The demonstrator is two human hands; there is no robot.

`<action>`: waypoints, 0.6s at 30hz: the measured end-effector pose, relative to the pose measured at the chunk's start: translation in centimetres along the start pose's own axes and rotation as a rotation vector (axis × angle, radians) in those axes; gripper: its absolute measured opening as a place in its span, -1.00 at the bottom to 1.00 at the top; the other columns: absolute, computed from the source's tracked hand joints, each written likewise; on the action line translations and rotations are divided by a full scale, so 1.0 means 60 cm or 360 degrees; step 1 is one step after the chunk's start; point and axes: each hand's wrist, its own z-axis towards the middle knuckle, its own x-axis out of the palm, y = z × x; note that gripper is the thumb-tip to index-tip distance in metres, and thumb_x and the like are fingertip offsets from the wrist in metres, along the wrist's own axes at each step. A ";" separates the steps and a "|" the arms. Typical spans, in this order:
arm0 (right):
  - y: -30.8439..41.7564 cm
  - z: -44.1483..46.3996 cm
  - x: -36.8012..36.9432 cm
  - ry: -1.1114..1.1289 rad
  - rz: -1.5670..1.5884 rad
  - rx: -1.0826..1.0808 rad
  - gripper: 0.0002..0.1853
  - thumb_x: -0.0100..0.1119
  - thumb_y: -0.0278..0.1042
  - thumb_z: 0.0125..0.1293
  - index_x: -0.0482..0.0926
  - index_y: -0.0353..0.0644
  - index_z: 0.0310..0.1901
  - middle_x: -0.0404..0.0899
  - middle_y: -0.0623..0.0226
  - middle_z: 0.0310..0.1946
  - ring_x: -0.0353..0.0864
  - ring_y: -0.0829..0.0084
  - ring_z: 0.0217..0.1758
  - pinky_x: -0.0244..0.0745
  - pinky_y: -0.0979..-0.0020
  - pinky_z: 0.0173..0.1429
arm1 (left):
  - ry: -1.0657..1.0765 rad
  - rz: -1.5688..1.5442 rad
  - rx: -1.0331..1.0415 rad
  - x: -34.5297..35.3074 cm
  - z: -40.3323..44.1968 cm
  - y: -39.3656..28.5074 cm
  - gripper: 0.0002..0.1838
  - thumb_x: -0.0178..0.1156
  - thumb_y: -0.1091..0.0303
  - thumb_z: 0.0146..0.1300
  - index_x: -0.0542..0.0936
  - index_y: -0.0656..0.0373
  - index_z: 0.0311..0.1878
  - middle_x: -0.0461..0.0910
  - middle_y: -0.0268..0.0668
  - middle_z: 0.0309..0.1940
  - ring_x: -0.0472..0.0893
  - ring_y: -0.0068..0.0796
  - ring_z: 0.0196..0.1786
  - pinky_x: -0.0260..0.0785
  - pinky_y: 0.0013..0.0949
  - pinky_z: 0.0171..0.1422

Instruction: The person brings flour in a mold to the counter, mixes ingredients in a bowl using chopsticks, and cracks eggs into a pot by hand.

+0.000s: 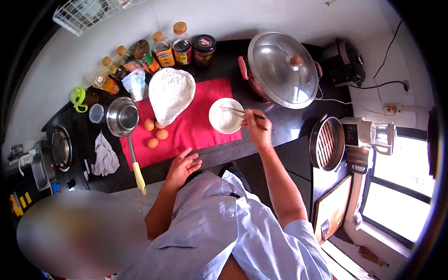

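My right hand (256,127) is closed around a pair of dark chopsticks (236,110). Their tips reach into a white bowl (225,128), where something whitish shows; I cannot tell exactly what it is. The bowl stands on a red cloth (205,142) spread over the dark counter. Just off the counter's front edge, my left hand (184,169) holds nothing, its fingers loosely apart. Several brown eggs (162,134) lie on the cloth ahead of it. Behind them is a large white container (171,93) filled with white powder that looks like flour.
A steel saucepan (122,116) points its yellow handle over the front edge. Behind stand bottles and jars (182,46). To the right is a big lidded pot (283,70), then a round pan (327,143). A crumpled grey rag (105,155) lies left.
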 end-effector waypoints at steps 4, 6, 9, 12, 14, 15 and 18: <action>0.029 -0.021 -0.027 0.0150 -0.0120 0.0176 -0.78 0.24 -0.31 0.54 0.67 -0.34 -0.13 0.67 0.33 -0.42 0.67 0.57 -0.43 0.62 0.49 -0.37 | -0.0044 0.0078 0.0068 -0.021 -0.035 -0.009 -0.41 0.11 0.40 0.53 0.26 0.13 0.57 0.55 -0.03 0.26 0.68 -0.10 0.17 0.57 -0.03 0.33; 0.011 -0.009 -0.030 -0.0011 -0.0133 0.0075 -0.78 0.22 -0.31 0.56 0.66 -0.34 -0.09 0.67 0.31 -0.39 0.66 0.54 -0.43 0.67 0.45 -0.30 | -0.0079 0.0009 0.0061 -0.038 -0.042 -0.010 -0.41 0.11 0.41 0.53 0.25 0.17 0.57 0.55 -0.03 0.25 0.69 -0.11 0.16 0.58 -0.05 0.32; -0.020 0.001 0.010 0.0061 0.0044 -0.0072 -0.78 0.23 -0.31 0.55 0.66 -0.34 -0.15 0.66 0.35 -0.43 0.66 0.56 -0.42 0.64 0.47 -0.28 | -0.0084 0.0025 0.0029 -0.048 -0.048 -0.005 -0.40 0.11 0.42 0.53 0.24 0.19 0.57 0.55 -0.02 0.24 0.69 -0.11 0.16 0.60 -0.07 0.31; -0.001 -0.019 -0.015 0.0102 -0.0025 0.0154 -0.78 0.23 -0.31 0.55 0.66 -0.32 -0.15 0.67 0.36 -0.42 0.66 0.56 -0.43 0.65 0.45 -0.28 | -0.0051 0.0033 0.0051 -0.058 -0.067 -0.010 -0.40 0.12 0.42 0.53 0.23 0.20 0.57 0.55 -0.03 0.24 0.69 -0.12 0.16 0.61 -0.09 0.29; -0.001 -0.008 -0.031 -0.0084 -0.0070 0.0178 -0.78 0.22 -0.30 0.56 0.66 -0.32 -0.17 0.68 0.36 -0.40 0.66 0.56 -0.44 0.66 0.44 -0.28 | -0.0066 0.0006 0.0060 -0.059 -0.070 -0.011 -0.40 0.13 0.42 0.53 0.24 0.21 0.57 0.56 -0.03 0.23 0.69 -0.12 0.16 0.63 -0.10 0.27; -0.002 -0.007 -0.024 -0.0113 -0.0018 0.0087 -0.77 0.22 -0.30 0.56 0.65 -0.32 -0.17 0.68 0.35 -0.40 0.66 0.56 -0.44 0.66 0.44 -0.28 | -0.0101 -0.0002 0.0041 -0.062 -0.074 -0.009 -0.40 0.14 0.42 0.53 0.24 0.20 0.56 0.56 -0.03 0.23 0.70 -0.12 0.15 0.63 -0.10 0.27; -0.001 0.005 0.023 -0.0012 0.0137 -0.0115 -0.77 0.20 -0.29 0.58 0.64 -0.33 -0.12 0.66 0.35 -0.39 0.66 0.57 -0.40 0.64 0.45 -0.27 | -0.0107 0.0020 0.0001 -0.064 -0.075 -0.006 -0.40 0.13 0.41 0.53 0.23 0.22 0.56 0.56 -0.07 0.20 0.70 -0.17 0.12 0.63 -0.14 0.25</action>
